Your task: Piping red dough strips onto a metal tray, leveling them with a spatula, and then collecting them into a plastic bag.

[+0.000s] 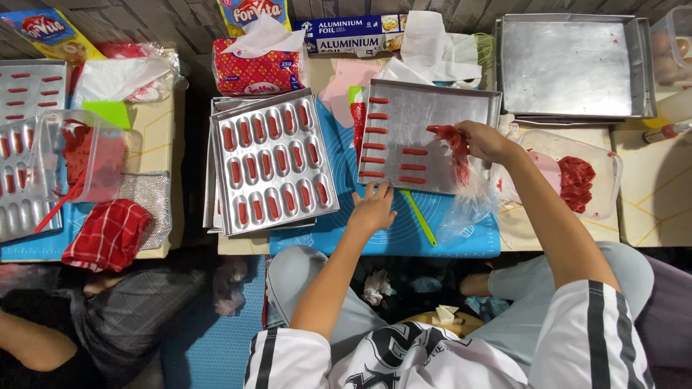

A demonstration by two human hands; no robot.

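Note:
My right hand (484, 139) grips a clear piping bag (458, 155) of red batter over a flat metal baking tray (432, 115). Several short red strips (377, 132) lie piped on that tray in a column at its left and a few beside it. My left hand (373, 205) rests fingers-down on the tray's near edge. A moulded tray (272, 160) with red-filled oval cavities sits to the left.
A clear container (577, 176) with red batter stands right of my hand. Stacked empty trays (569, 66) lie at the back right. A tissue pack (258, 68), foil box (346, 32), green spatula (419, 217) and blue mat (404, 234) surround the work. Another person (65, 317) sits at left.

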